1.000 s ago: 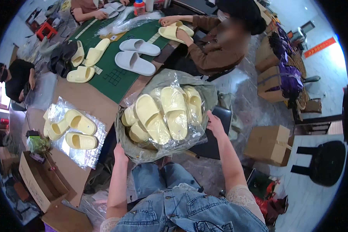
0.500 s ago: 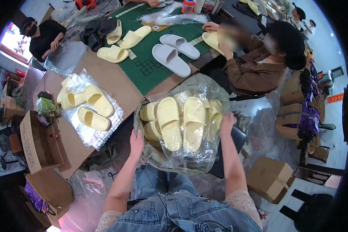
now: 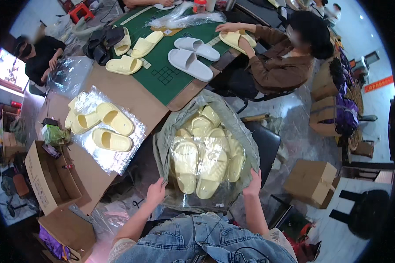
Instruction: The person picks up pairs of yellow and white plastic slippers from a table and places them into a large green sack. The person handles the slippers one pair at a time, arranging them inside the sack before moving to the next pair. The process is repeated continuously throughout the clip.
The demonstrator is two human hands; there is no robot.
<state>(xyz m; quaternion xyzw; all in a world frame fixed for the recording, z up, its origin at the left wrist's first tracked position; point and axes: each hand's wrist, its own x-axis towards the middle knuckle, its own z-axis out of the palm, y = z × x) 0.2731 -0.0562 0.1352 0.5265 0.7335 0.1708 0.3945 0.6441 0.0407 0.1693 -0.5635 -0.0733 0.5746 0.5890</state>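
A large clear plastic bag [image 3: 206, 131] full of pale yellow slippers [image 3: 206, 162] rests in front of me, over a black chair [image 3: 263, 140]. My left hand [image 3: 156, 193] grips the bag's near left edge. My right hand [image 3: 253, 183] holds its near right edge. Both forearms come up from my denim jacket at the bottom of the view.
On the brown table [image 3: 118, 92] to the left, three yellow slippers [image 3: 105, 125] lie on clear wrap. White slippers [image 3: 191, 55] and more yellow ones sit on a green mat [image 3: 162, 74]. A seated person [image 3: 285, 57] handles a slipper. Open cardboard boxes [image 3: 48, 179] stand left, another box [image 3: 311, 182] right.
The view has swung and the bag now sits lower and closer to me. My hands have slid down to its near edge, still gripping it.
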